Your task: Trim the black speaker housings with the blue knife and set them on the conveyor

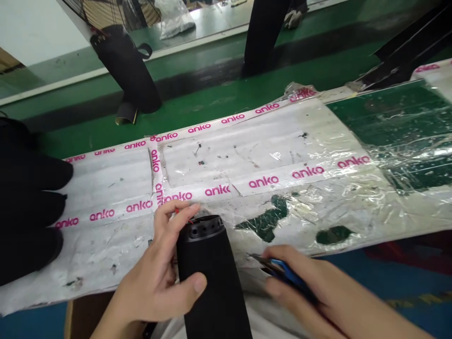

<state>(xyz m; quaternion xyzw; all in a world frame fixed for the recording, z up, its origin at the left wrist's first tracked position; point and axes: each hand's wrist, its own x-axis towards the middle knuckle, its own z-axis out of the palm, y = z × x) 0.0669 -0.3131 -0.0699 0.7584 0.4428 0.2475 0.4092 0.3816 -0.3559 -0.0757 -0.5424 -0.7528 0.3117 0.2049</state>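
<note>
A black cylindrical speaker body (212, 282) with a holed plastic rim at its upper end stands tilted in front of me. My left hand (165, 268) is wrapped round its left side, thumb on the black cover and fingers at the rim. A bit of red wire (190, 221) shows at the rim beside my fingertips. In my right hand (300, 287) are blue-handled snips (287, 275), their pointed metal tip aimed left toward the speaker but apart from it. The lower end of the speaker runs out of view.
Several black cylinders (31, 197) lie at the left edge of the worktop (226, 155), which is covered in worn film and printed tape. Beyond it, another black cylinder (130, 70) with wires and a strap stands on a green surface (197, 94). A dark upright (264, 37) rises behind.
</note>
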